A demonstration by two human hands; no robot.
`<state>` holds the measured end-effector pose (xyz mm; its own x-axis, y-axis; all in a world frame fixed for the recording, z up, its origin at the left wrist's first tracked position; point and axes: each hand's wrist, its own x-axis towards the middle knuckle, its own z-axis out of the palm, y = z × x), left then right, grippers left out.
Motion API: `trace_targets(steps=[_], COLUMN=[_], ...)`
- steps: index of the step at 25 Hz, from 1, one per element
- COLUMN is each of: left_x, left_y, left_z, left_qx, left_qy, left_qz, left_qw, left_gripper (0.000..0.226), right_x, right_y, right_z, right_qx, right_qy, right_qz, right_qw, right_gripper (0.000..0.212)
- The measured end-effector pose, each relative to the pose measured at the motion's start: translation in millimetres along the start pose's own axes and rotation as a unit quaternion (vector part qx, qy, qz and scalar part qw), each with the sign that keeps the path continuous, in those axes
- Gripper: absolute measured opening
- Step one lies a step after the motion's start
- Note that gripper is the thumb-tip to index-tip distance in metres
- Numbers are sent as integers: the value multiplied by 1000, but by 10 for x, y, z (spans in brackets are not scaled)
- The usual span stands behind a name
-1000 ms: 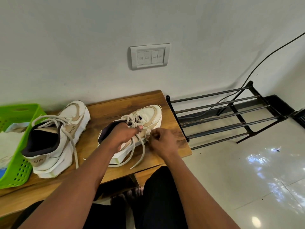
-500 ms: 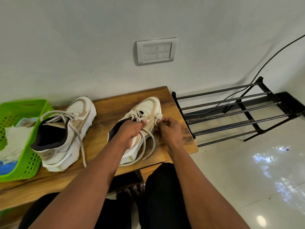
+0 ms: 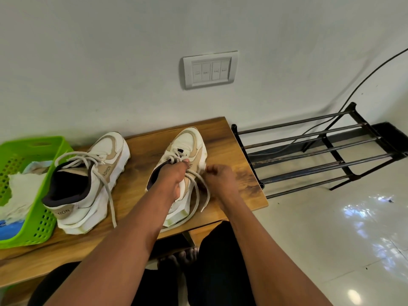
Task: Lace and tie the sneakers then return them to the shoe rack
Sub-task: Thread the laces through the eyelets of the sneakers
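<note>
Sneakers (image 3: 88, 180) two, bench (image 3: 136, 195) one; left hand (image 3: 172, 180) grips laces (image 3: 176, 159), right hand (image 3: 218, 175) pinches lace (image 3: 204, 168).

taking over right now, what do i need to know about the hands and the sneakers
Hands: left grip holds the laces at the tongue of the right-hand sneaker; right grip pinches one of them beside the shoe.
Both sneakers stand on the wooden bench; the left-hand sneaker has its own laces loose and untied.
Done: no knot shows on either.
Left: finish lacing, tie both, move them to the shoe rack on the right.
</note>
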<state>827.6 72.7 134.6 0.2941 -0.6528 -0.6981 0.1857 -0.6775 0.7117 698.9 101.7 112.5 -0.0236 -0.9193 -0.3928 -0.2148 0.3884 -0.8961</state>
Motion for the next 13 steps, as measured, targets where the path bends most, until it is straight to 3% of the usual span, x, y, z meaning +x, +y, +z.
trace_targets(steps=[2,3,6,8,11,12,13], left_x=[0,29,-18,-55,-81,-82,-74], left_y=[29,49,85,100,126,136,138], left_z=[19,25,53,57,35,35,37], left_qx=[-25,-39,-54,-62,-78,-85,-92], left_qy=[29,33,29,44,38,34,34], left_qz=[-4,-9,-27,-18,-26,-24,-24], left_qw=[999,999,998,997,996,996,995], left_gripper=[62,59,61,59,54,54,55], right_x=[-155,-152,28,12,-263,-285,-253], right_y=[47,34,-89,-90,10,35,20], right_z=[-22,-33,4,70,6,-17,-16], right_qx=[22,47,88,25,7,24,26], right_qy=[-111,-112,18,22,-149,-175,-148], right_qz=[29,10,-43,-43,24,32,25], right_qw=[993,993,995,999,988,984,988], right_gripper=[14,13,9,11,14,14,14])
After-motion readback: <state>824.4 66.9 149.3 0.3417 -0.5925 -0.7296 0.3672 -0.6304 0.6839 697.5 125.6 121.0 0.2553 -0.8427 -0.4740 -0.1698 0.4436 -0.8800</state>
